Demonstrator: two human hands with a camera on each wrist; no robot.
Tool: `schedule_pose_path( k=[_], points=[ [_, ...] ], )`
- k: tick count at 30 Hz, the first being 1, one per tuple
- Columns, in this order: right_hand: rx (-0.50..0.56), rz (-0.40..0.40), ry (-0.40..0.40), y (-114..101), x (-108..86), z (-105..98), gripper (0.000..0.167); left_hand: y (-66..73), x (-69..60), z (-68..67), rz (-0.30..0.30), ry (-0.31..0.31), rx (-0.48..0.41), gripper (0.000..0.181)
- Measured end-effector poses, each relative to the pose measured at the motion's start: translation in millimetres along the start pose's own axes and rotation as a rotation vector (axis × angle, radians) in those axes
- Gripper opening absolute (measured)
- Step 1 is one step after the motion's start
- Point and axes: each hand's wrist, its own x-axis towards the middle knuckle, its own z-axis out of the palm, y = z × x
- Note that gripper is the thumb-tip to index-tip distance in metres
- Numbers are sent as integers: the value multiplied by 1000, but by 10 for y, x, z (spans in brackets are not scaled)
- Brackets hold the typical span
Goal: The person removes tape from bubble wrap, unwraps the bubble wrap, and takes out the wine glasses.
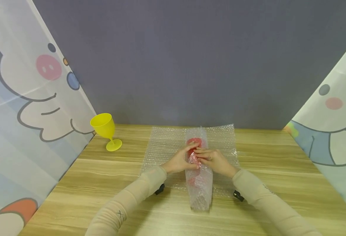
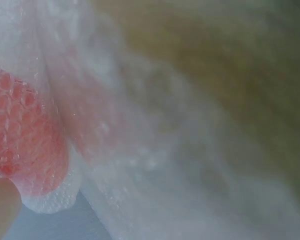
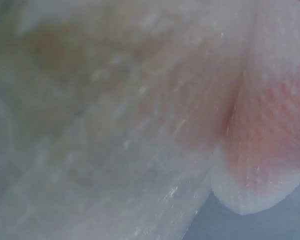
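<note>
A red object (image 1: pixel 194 158) lies inside a rolled layer of clear bubble wrap (image 1: pixel 200 190) in the middle of the table. Its exact kind is hard to tell through the wrap. My left hand (image 1: pixel 181 160) holds the roll from the left, with fingers above and thumb below. From the other side my right hand (image 1: pixel 216 161) grips the wrap over the red object, its fingertips close to the left hand's. In the left wrist view the red object (image 2: pixel 25 135) shows through the bubbles beside a fingertip. The right wrist view has the wrapped red end (image 3: pixel 270 135) at its right.
A yellow goblet (image 1: pixel 103 126) stands upright at the table's back left. Flat bubble wrap (image 1: pixel 164 141) spreads to both sides under the roll. A grey panel (image 1: pixel 173 65) rises behind the wooden table (image 1: pixel 264 157); printed cloths (image 1: pixel 22 82) flank it.
</note>
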Motion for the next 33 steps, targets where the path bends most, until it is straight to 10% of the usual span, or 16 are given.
schedule_pose_path(
  k=[18, 26, 33],
  points=[
    [81, 122, -83, -10, -11, -142, 33, 77, -9, 0, -45, -10, 23, 85],
    [26, 32, -95, -2, -6, -142, 31, 63, -28, 6, -54, -12, 11, 84],
    [-132, -206, -41, 62, 12, -146, 26, 59, -16, 0, -62, -13, 21, 85]
  ],
)
